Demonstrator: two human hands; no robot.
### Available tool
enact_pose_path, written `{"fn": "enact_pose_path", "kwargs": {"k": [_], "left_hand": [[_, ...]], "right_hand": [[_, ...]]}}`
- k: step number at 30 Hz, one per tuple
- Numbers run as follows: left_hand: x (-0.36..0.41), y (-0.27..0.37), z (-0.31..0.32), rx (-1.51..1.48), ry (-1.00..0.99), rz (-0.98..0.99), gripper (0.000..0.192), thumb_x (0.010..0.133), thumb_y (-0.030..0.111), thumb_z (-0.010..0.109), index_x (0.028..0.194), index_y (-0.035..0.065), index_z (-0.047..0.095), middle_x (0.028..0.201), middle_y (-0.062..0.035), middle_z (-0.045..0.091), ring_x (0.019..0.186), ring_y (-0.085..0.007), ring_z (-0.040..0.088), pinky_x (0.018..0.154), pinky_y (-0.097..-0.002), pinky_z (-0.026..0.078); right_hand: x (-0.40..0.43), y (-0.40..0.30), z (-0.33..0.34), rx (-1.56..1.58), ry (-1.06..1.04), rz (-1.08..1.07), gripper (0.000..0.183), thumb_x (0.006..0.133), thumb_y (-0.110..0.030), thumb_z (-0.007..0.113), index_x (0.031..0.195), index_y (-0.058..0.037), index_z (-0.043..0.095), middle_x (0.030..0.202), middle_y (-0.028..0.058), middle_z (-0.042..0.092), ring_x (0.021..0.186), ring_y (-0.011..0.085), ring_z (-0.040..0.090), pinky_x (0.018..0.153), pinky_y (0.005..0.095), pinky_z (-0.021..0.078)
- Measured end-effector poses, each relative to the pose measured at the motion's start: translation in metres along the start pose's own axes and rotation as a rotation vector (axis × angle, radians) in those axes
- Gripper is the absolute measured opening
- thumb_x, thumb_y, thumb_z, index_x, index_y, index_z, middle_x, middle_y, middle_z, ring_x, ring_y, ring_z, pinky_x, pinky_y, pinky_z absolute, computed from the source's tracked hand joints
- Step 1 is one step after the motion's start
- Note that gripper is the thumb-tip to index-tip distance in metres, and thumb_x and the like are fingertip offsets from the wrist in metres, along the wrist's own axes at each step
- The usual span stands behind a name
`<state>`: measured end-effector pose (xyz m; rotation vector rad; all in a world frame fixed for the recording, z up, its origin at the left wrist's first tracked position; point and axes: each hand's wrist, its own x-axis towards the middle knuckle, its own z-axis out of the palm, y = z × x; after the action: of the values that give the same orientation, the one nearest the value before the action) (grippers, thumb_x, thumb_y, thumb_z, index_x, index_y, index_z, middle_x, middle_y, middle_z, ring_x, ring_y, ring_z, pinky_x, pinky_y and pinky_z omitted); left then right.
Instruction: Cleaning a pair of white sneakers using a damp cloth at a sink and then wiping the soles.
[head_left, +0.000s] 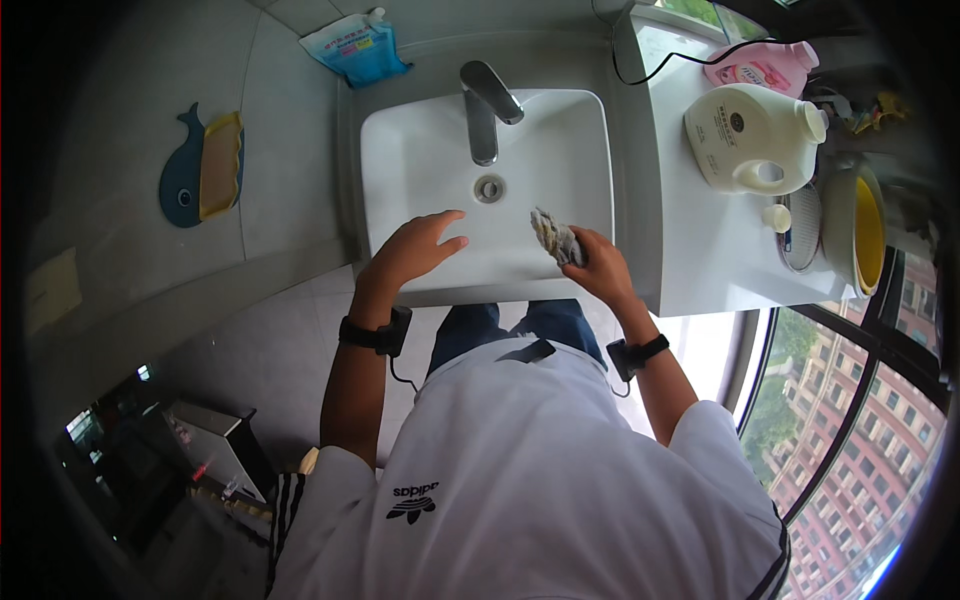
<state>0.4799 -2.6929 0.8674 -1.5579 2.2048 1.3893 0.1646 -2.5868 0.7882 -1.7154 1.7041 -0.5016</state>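
Before me is a white ceramic sink (420, 135) with a chrome faucet (481, 120) at its back and a metal drain (490, 189) in the basin floor. My left hand (420, 244) hovers over the basin's near left part, thumb and fingers apart, holding nothing. Over the near right part, my right hand (604, 266) grips a crumpled, stained greyish cloth (555, 236), whose loose end points towards the drain. The fingers hide part of the cloth. No water stream is visible under the spout.
A blue refill pouch (360, 51) stands at the back left. On the right counter (679, 247) are a cream plastic jug (750, 139), a pink bottle (761, 67), a small white cap (777, 218) and a basin with a yellow inside (868, 232). A whale-shaped holder (184, 176) hangs on the left wall.
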Motion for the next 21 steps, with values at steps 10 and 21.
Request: {"fn": "enact_pose_path", "kwargs": {"k": [10,21], "left_hand": [[-0.034,0.009,-0.062,-1.388,-0.455,1.130,0.072,0.098,0.066,0.031,0.150,0.0162,0.034,0.140,-0.0140,0.056,0.128,-0.0386,0.053,0.110,-0.0681,0.028],[-0.006,0.058,0.049,0.383,0.200,0.528,0.108,0.062,0.032,0.090,0.152,0.0238,0.031,0.153,-0.0059,0.038,0.142,-0.0249,0.035,0.118,-0.0569,0.023]], "right_hand": [[-0.011,-0.004,-0.006,-0.041,-0.072,0.057,0.059,0.072,-0.023,0.075,0.127,-0.0094,0.059,0.109,0.0141,0.065,0.103,0.0348,0.062,0.087,0.0429,0.0514],[0.003,-0.058,-0.027,0.240,-0.361,0.056,0.058,0.073,-0.026,0.080,0.124,-0.0037,0.060,0.102,0.0180,0.070,0.092,0.0355,0.068,0.083,0.0400,0.0524]]}}
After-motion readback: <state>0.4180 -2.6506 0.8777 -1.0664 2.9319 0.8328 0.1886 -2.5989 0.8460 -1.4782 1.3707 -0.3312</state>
